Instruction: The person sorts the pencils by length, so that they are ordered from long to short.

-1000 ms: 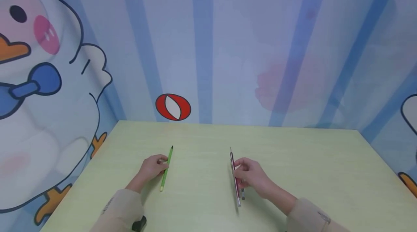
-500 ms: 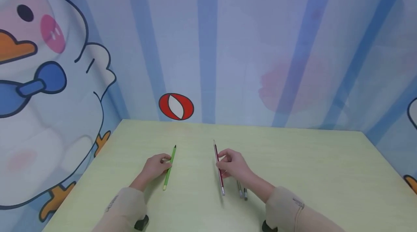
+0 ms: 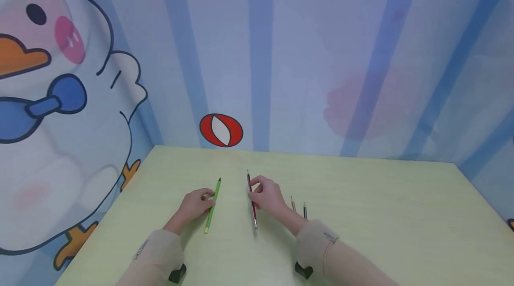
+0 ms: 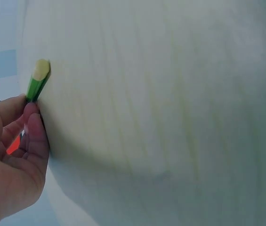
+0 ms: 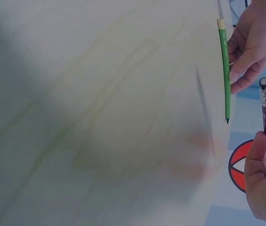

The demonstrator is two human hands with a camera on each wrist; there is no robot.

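Between thumb and fingers, my left hand (image 3: 196,205) pinches a green pencil (image 3: 213,208) with a dark tip and a pale yellow end. The left wrist view shows that yellow end pointing toward the camera. My right hand (image 3: 268,194) pinches a dark red pencil (image 3: 254,209) with a silver ferrule at its near end. Its shadow in the right wrist view lies apart from it, so it is held above the table. Two more pencils, one brownish (image 3: 293,203) and one dark (image 3: 305,210), lie to the right, partly hidden by the right sleeve.
The pale yellow-green table (image 3: 381,214) stretches out under both hands. Behind it hangs a blue striped cloth (image 3: 297,63) with a printed duck (image 3: 52,179) at the left. Dark straps show under both sleeves.
My right hand has carried the dark red pencil leftward and forward, away from the two other pencils, toward the green one. My left hand keeps its pinch on the green pencil.
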